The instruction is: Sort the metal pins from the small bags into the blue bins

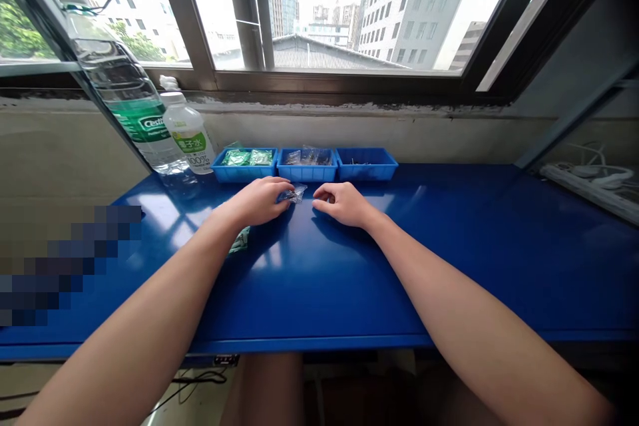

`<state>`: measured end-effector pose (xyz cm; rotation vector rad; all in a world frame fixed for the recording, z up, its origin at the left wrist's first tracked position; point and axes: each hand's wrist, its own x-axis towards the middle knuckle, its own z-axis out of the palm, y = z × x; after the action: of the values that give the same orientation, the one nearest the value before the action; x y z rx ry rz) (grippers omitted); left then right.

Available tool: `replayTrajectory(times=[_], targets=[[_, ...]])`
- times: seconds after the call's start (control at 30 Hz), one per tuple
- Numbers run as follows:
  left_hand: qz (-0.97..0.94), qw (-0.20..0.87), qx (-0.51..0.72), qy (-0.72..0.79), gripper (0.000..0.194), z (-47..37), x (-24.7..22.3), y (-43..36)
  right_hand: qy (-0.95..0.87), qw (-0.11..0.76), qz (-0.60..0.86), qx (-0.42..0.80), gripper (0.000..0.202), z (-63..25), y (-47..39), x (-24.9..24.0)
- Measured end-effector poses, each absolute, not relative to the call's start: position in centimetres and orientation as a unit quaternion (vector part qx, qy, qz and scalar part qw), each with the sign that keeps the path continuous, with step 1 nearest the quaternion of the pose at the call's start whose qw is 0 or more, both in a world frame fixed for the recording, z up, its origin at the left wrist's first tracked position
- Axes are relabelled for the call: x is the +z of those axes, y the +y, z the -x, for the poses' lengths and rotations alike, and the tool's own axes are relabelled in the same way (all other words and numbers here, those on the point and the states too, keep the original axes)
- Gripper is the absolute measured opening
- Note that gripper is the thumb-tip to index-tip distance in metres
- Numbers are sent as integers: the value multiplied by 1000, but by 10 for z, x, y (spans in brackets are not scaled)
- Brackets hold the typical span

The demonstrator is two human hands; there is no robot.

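My left hand is closed on a small clear plastic bag, which sticks out past the fingertips just above the blue table. Whatever is inside the bag is too small to make out. To the right of it, apart from the bag, my right hand has its fingers curved, with a gap between thumb and fingers and nothing visible in it. A green-and-clear packet lies on the table, partly hidden behind my left forearm.
Three blue bins stand in a row: one with green packets, one with clear bags, one with small dark pieces. A large water bottle and a smaller bottle stand left. A power strip lies right.
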<state>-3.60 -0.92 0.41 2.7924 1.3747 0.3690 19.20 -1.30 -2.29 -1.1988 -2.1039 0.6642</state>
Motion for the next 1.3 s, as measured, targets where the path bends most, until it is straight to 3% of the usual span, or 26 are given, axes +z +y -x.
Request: replayTrajectory(times=[0.2, 0.67, 1.07, 1.3], targets=[[-884, 27, 92, 457, 51, 32, -2, -9, -803, 300, 458, 235, 24, -191, -15, -19], [-892, 42, 139, 428, 34, 28, 1, -9, -806, 295, 455, 238, 25, -192, -15, -19], [-831, 11, 254, 494, 30, 29, 5, -10, -801, 311, 450, 243, 25, -192, -12, -25], [-830, 128, 304, 449, 23, 21, 7, -17, -786, 331, 451, 261, 40, -190, -15, -22]])
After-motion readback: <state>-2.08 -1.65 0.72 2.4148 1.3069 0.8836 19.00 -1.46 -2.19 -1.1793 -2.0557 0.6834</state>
